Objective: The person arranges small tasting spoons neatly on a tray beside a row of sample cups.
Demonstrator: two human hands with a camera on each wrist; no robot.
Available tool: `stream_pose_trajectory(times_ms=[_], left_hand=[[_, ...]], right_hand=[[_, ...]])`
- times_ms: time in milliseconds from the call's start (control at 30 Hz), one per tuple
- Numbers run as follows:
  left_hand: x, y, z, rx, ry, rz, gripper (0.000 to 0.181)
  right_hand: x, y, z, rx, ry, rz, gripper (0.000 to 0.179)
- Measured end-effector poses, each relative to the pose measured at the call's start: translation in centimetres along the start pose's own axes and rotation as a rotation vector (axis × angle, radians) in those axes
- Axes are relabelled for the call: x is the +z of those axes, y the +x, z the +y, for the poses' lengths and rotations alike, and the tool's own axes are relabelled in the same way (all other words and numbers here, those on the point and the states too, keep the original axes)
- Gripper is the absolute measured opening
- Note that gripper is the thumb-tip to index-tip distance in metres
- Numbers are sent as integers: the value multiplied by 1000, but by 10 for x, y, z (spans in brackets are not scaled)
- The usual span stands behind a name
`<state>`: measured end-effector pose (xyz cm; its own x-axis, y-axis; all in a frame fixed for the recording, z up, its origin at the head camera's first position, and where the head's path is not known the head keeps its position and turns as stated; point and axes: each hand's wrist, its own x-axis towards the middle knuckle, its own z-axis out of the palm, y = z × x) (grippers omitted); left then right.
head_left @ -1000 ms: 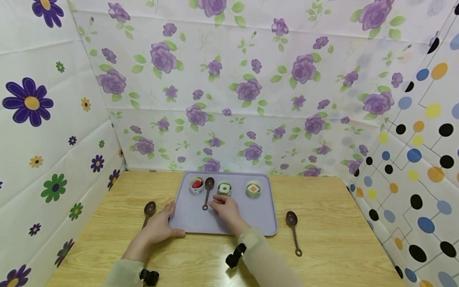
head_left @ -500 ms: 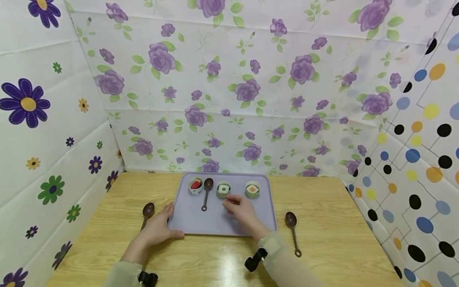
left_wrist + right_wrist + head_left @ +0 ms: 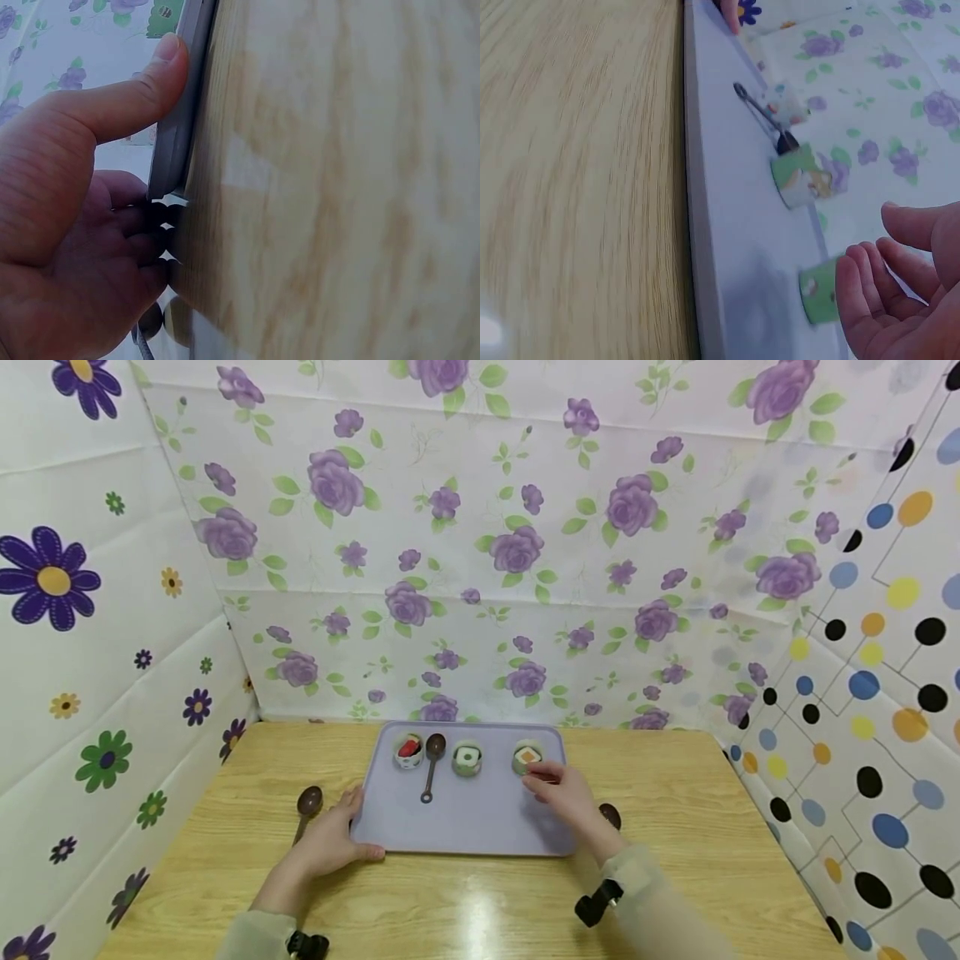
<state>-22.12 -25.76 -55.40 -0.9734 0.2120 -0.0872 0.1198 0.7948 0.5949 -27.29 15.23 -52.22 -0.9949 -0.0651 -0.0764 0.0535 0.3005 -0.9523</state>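
Observation:
A lilac tray [image 3: 457, 829] lies on the wooden table. On it stand a white patterned cup [image 3: 408, 762] with red contents, a green cup [image 3: 467, 769] topped by a white ring-like piece, and another green cup [image 3: 519, 766] with an orange diamond on white. A brown spoon [image 3: 431, 772] lies between the first two. My left hand [image 3: 330, 842] spreads around the tray's front left corner, thumb along the front rim. My right hand [image 3: 572, 803] hovers by the rightmost cup, fingers loosely bent and holding nothing; in the right wrist view its fingers partly hide that cup [image 3: 819, 292].
Another brown spoon [image 3: 309, 802] lies left of the tray, its handle partly behind my left hand. To the right is a third spoon [image 3: 611, 816], mostly covered by my right arm. A flowered cloth [image 3: 480, 610] stands behind the table [image 3: 660, 768].
My right hand has moved rightward over the tray, from the spoon past the middle cup to the rightmost cup. My left hand stays at the tray's corner. The cups and spoons keep their places.

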Motion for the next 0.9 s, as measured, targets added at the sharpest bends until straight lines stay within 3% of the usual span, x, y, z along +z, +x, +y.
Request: stream_pose_trajectory(times_ms=[267, 533, 900], left_hand=[[-2, 1, 3, 1, -4, -8, 133], [-1, 1, 1, 8, 1, -5, 132], [-3, -3, 6, -3, 8, -3, 131]], right_hand=[[-53, -10, 12, -21, -112, 62, 35], [-101, -31, 38, 30, -208, 92, 38], [-137, -52, 63, 127, -249, 74, 47]])
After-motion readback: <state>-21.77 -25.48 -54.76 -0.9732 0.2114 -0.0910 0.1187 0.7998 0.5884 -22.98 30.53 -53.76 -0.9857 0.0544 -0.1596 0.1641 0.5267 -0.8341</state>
